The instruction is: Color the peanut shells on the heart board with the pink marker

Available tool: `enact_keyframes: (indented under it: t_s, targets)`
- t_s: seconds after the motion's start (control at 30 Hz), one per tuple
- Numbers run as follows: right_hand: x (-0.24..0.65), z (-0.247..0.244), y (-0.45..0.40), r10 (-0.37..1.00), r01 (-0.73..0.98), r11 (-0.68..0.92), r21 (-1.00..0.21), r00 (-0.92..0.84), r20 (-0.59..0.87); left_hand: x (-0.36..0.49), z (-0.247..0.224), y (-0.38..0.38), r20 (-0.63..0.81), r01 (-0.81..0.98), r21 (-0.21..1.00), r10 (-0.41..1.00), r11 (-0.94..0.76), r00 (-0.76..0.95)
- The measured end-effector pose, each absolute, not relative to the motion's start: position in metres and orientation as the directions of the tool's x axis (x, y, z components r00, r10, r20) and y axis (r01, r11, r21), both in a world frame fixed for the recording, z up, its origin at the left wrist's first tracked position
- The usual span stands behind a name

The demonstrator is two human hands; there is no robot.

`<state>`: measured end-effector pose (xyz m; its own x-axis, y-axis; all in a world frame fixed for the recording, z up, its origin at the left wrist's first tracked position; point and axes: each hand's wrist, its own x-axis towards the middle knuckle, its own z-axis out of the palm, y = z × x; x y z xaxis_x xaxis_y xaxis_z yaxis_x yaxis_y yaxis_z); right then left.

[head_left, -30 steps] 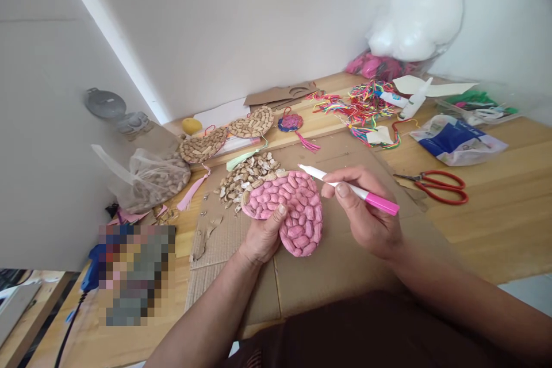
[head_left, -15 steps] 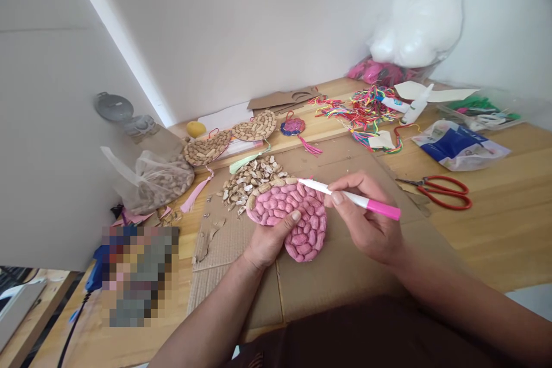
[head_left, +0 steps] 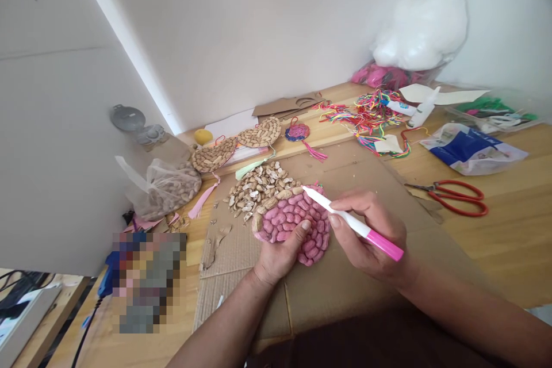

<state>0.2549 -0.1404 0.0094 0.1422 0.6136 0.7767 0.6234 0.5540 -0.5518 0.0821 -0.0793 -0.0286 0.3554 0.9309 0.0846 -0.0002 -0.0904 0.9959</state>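
While a pixelated patch hides part of the counter [head_left: 513, 253] at the left, a blue tool [head_left: 110, 273] with a black cord shows at its edge. Behind stand a grey-lidded container [head_left: 129, 119] and a clear bag of peanuts [head_left: 166, 192], then two tan peanut-covered pieces [head_left: 261, 133] with tassels, a yellow object [head_left: 203, 137] beyond them. A heap of empty shells [head_left: 252, 191] lies on the cardboard sheet [head_left: 319, 287], crowding the far left edge of the pink peanut piece [head_left: 278, 225]. The left hand [head_left: 282, 253] grips that piece over the cardboard, thumb across its face and covering some of it, fingers hidden underneath; its far rim is bare tan. Farther back sits a small round ornament [head_left: 297, 132]. The right hand [head_left: 375, 236] pinches a white-and-pink marker [head_left: 347, 218], tip at the rim, though I cannot tell whether it touches. Tangled coloured threads [head_left: 371, 109] lie behind, with a white bottle [head_left: 422, 109], red-handled scissors [head_left: 459, 196], a blue-and-white packet [head_left: 470, 149] and a clear tray [head_left: 524, 126] to the right, all clear of both hands.
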Motion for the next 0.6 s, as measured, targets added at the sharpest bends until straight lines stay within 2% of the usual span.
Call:
enact_keyframes:
  t_s: [0.33, 0.6]
  targets:
    - [0.2509, 0.0075, -0.1391, 0.596, 0.535, 0.656, -0.533, 0.067, 0.800, 0.0855, -0.0242, -0.0819, 0.180, 0.059, 0.975, 0.924, -0.212, 0.337]
    - [0.2511, 0.0085, -0.1420, 0.580, 0.470, 0.684, -0.558, 0.114, 0.807, 0.0837, -0.0313, -0.0824, 0.194, 0.091, 0.967, 0.921, -0.237, 0.336]
